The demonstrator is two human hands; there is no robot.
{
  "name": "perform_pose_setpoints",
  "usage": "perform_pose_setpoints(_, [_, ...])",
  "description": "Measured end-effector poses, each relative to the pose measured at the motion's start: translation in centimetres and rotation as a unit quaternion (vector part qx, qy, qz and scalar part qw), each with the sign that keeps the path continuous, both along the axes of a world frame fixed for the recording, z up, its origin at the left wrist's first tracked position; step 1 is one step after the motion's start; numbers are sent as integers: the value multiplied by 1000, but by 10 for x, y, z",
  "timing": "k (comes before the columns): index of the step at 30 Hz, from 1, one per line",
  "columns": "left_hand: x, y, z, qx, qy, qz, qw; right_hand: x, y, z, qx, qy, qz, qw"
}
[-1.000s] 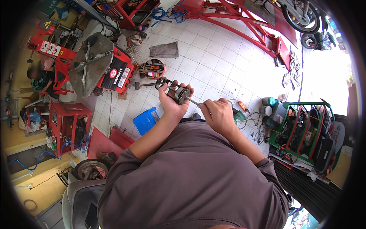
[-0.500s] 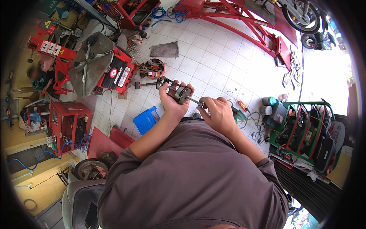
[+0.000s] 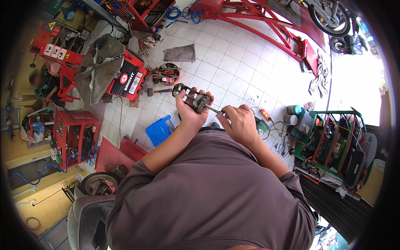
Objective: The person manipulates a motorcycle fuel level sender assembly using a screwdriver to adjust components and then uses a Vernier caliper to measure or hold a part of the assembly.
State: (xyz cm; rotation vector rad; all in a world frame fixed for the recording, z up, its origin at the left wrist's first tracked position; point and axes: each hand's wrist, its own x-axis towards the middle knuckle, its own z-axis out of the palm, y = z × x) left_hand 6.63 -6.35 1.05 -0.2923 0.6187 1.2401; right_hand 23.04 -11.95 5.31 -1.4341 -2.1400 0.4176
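My left hand (image 3: 189, 111) is wrapped round a cage-shaped metal tool (image 3: 201, 104) that looks like a puller. It has a dark ring at its far left end, parallel bars and a thick round plate with a notched edge. A thin metal rod (image 3: 212, 109) sticks out of that plate toward the right. The thumb and forefinger of my right hand (image 3: 240, 121) pinch the rod's outer end, and the fingers cover its tip. The tool is held up in front of my body, tilted down to the right.
A rubber-headed mallet (image 3: 160, 91) lies on the tiled floor beside a round tub of tools (image 3: 168, 71). Closer in stands a blue plastic bin (image 3: 159, 132). A red tyre-changing machine (image 3: 129, 81) is at left, a green rack (image 3: 333, 141) at right, with cables on the floor near it.
My right fingers have shifted slightly and now cover the rod's end, which showed before. The tool has moved a little to the right in my left hand.
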Motion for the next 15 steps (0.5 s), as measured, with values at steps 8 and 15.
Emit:
perform_pose_setpoints(8, [5, -1, 2, -14, -1, -18, 1000, 0, -1, -5, 2, -4, 1, 1000])
perform_pose_setpoints(15, [2, -7, -9, -1, -24, -29, 999, -5, 5, 6, 35, 43, 26, 998])
